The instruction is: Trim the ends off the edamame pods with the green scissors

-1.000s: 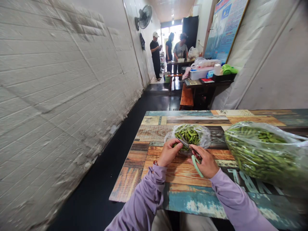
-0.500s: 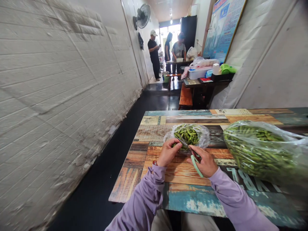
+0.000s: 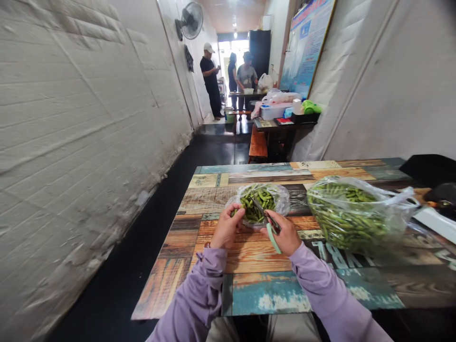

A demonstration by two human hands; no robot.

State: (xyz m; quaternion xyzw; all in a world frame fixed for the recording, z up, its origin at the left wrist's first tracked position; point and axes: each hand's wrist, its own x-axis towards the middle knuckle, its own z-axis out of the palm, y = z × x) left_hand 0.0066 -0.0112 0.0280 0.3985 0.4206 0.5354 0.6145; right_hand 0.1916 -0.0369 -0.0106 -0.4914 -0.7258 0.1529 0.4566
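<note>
My right hand (image 3: 284, 233) is closed on a pair of scissors (image 3: 273, 236) with pale green handles. Their dark blades point up and left, over the small clear plastic bag (image 3: 283, 195) of edamame pods (image 3: 257, 198). My left hand (image 3: 228, 227) is at the near left side of that bag, thumb and fingers pinched together on what looks like a green edamame pod (image 3: 234, 212), partly hidden by the fingers. To the right of my right hand lies a bigger clear bag (image 3: 356, 216) full of the same pods.
The patchwork-patterned table (image 3: 263, 289) extends under both bags. Dark and white objects (image 3: 438, 223) lie at its right end. Beyond are a stool (image 3: 258, 144), a second table with a plastic box (image 3: 276, 111), and several people (image 3: 211, 80). A white wall (image 3: 89, 142) runs along the left.
The view has swung right, bringing the table's right end into sight. My left hand has drawn back from the scissor blades, which now reach further over the small bag.
</note>
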